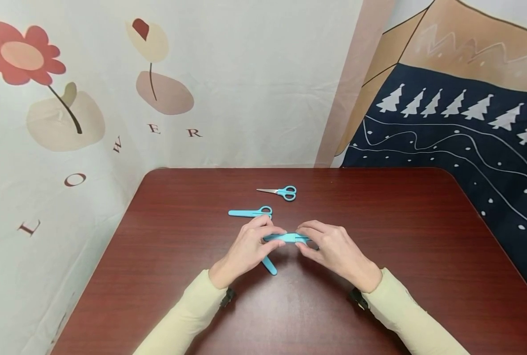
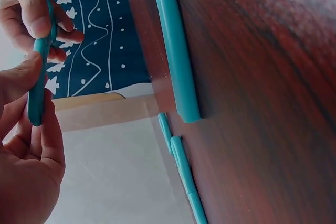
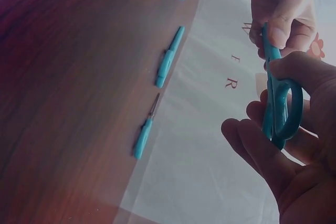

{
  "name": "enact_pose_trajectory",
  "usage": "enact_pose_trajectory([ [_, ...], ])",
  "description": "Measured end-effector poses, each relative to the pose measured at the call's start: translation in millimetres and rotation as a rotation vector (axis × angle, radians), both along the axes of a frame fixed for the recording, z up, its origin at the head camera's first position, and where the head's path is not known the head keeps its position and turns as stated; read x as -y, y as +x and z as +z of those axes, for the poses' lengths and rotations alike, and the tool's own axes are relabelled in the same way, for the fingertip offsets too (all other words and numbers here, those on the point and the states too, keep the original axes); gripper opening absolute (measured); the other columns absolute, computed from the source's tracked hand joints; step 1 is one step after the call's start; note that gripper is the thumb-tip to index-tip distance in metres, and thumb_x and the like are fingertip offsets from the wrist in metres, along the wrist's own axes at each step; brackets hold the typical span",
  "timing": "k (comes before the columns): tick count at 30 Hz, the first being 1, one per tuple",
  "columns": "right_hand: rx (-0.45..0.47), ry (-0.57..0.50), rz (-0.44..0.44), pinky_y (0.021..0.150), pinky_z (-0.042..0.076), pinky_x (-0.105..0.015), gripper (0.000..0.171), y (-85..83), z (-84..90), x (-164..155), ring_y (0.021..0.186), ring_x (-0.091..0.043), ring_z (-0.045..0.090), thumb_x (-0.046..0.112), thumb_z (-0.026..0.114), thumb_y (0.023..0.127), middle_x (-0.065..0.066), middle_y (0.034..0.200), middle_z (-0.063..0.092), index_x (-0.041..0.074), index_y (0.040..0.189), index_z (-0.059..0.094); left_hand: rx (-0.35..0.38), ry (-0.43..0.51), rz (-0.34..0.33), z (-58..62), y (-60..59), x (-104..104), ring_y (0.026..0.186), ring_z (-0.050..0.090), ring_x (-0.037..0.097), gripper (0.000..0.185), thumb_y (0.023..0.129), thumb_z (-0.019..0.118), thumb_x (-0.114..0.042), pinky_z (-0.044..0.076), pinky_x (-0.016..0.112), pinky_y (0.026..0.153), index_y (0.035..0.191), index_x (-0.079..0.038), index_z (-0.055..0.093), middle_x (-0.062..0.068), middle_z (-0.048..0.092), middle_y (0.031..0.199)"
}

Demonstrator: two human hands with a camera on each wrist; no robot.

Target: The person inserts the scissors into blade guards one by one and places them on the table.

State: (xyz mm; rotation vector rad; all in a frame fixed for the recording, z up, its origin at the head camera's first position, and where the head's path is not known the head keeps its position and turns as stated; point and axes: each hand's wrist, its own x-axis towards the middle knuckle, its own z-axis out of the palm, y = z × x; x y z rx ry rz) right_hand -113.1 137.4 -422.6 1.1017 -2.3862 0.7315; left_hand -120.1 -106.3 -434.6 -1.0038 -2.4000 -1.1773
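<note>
Between both hands, a pair of light blue scissors (image 1: 290,237) is held level above the table, its blades covered by a blue sheath (image 2: 37,95). My left hand (image 1: 249,242) pinches the sheathed end between thumb and fingers. At the other end, my right hand (image 1: 336,247) grips the handle loops (image 3: 291,111) with thumb and fingers. Below the left hand, a loose blue sheath (image 1: 270,266) lies on the tabletop, its upper part hidden by that hand in the head view; the left wrist view shows its full length.
Farther back on the brown table (image 1: 179,296) lie a sheathed pair of scissors (image 1: 244,213), just beyond the left hand, and a bare-bladed pair (image 1: 285,193) pointing left. A printed cloth (image 1: 254,88) hangs behind the table's far edge.
</note>
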Motion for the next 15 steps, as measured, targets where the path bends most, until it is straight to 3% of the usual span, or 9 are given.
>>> enact_pose_trajectory([
  [7, -0.016, 0.001, 0.001, 0.066, 0.057, -0.022, 0.028, -0.7, -1.0, 0.8, 0.071, -0.005, 0.067, 0.011, 0.089, 0.081, 0.000, 0.100, 0.071, 0.007, 0.103, 0.074, 0.005, -0.012, 0.007, 0.3, 0.6, 0.2, 0.075, 0.050, 0.015, 0.020, 0.083, 0.087, -0.010, 0.042, 0.021, 0.063, 0.102, -0.006, 0.081, -0.002, 0.056, 0.087],
  [15, -0.026, 0.006, -0.002, 0.066, 0.058, -0.023, 0.027, -1.8, -2.2, 2.8, 0.070, -0.010, 0.069, 0.010, 0.088, 0.081, -0.001, 0.098, 0.071, 0.006, 0.103, 0.074, -0.006, -0.026, 0.020, 0.9, 0.4, 0.0, 0.076, 0.053, 0.022, 0.019, 0.083, 0.088, -0.010, 0.043, 0.023, 0.065, 0.100, -0.005, 0.081, 0.002, 0.057, 0.086],
])
